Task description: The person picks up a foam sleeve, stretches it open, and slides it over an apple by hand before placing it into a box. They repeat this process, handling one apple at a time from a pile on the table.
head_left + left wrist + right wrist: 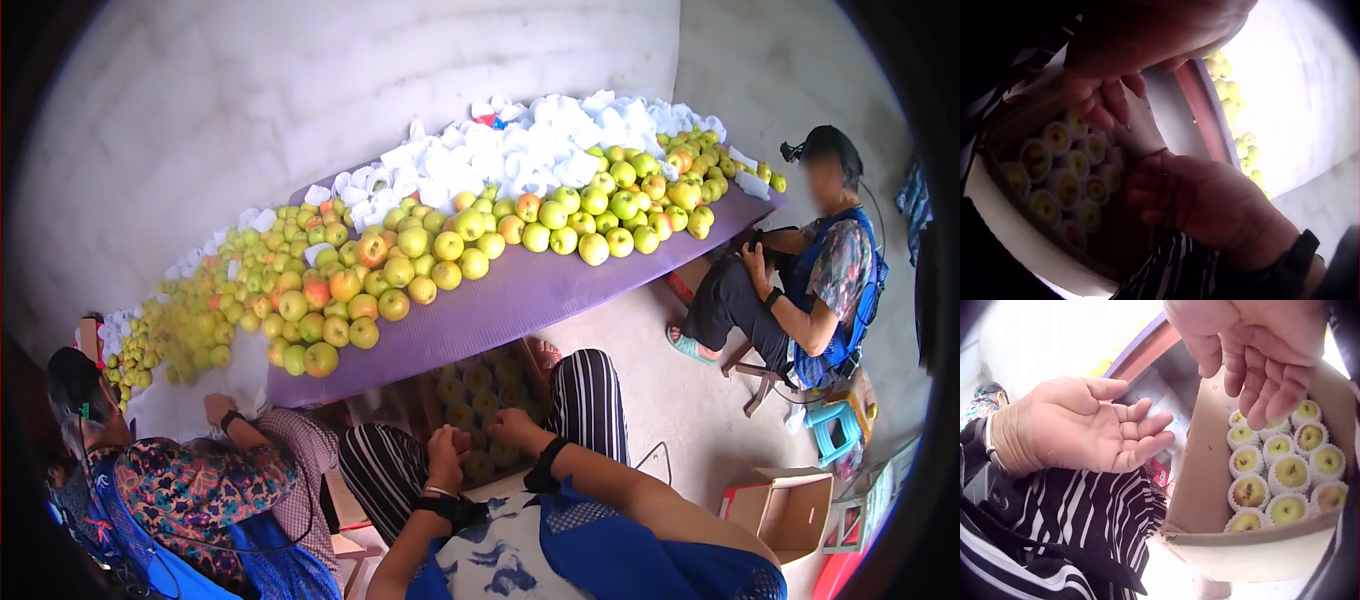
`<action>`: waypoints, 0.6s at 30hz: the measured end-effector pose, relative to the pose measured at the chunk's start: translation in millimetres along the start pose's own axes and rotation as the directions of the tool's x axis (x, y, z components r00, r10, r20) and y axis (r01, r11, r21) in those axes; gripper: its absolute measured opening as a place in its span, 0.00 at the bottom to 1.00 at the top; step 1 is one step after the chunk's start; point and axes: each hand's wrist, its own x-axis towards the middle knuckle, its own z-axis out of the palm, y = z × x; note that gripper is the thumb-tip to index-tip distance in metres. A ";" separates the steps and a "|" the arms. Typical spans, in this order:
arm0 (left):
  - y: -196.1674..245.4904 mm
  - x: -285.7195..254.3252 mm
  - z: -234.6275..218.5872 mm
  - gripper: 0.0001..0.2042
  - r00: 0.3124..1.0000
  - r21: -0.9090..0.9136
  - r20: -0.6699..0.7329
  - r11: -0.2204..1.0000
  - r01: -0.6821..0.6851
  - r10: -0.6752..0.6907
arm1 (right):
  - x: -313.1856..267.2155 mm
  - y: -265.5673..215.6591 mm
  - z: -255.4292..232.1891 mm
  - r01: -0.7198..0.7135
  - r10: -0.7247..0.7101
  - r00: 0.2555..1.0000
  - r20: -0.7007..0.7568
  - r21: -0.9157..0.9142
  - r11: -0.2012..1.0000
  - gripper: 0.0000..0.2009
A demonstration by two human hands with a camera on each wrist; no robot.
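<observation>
My left hand (445,458) and my right hand (514,428) are held above a cardboard carton (1194,475) between my knees. Neither holds anything. In the right wrist view the left hand (1085,425) is palm up with fingers loosely bent, beside the carton. The right hand (1260,356) hangs over the carton with its fingers pointing down. Rows of apples (1289,471) in white foam nets fill the part of the carton in view. From the left wrist, the right hand (1210,206) appears at the carton's side, and the left hand's fingers (1094,106) overlap the netted apples.
A purple-topped table (440,325) bears a heap of loose apples (400,270) and a pile of white foam nets (545,150). One person (190,490) sits close on my left; another (830,260) sits at the far right. An open box (790,515) and a blue stool (832,432) stand at right.
</observation>
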 end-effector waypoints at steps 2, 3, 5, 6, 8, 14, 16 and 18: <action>25.5 -9.1 9.6 0.13 0.996 -0.015 0.054 0.997 -0.073 0.074 | 2.5 3.3 1.3 0.032 -0.030 0.998 -0.048 0.043 0.999 0.12; 42.5 -13.0 14.2 0.13 0.981 -0.072 0.127 0.988 -0.138 0.146 | 5.5 4.4 -0.7 0.062 -0.054 0.994 -0.094 0.088 0.994 0.12; 75.5 -20.8 21.4 0.14 0.935 -0.154 0.220 0.956 -0.249 0.279 | -0.9 -12.9 -22.3 0.102 -0.083 0.988 -0.133 0.141 0.985 0.12; 93.5 -24.7 23.2 0.14 0.933 -0.158 0.223 0.955 -0.251 0.282 | -5.1 -25.6 -36.6 0.142 -0.109 0.979 -0.170 0.199 0.970 0.12; 130.6 -29.0 25.4 0.14 0.887 -0.203 0.290 0.929 -0.310 0.360 | 1.2 -45.8 -76.0 0.155 -0.108 0.980 -0.165 0.302 0.940 0.11; 215.2 -1.3 33.3 0.16 0.754 -0.340 0.388 0.843 -0.417 0.530 | 43.8 -89.1 -218.9 0.229 -0.155 0.883 -0.443 0.117 0.966 0.10; 220.6 15.8 42.4 0.16 0.757 -0.341 0.399 0.850 -0.402 0.518 | 68.5 -91.6 -257.6 0.250 -0.242 0.818 -0.521 -0.056 0.967 0.09; 216.3 35.6 54.5 0.16 0.748 -0.279 0.449 0.872 -0.403 0.489 | 95.2 -98.4 -288.9 0.295 -0.334 0.760 -0.558 -0.161 0.942 0.10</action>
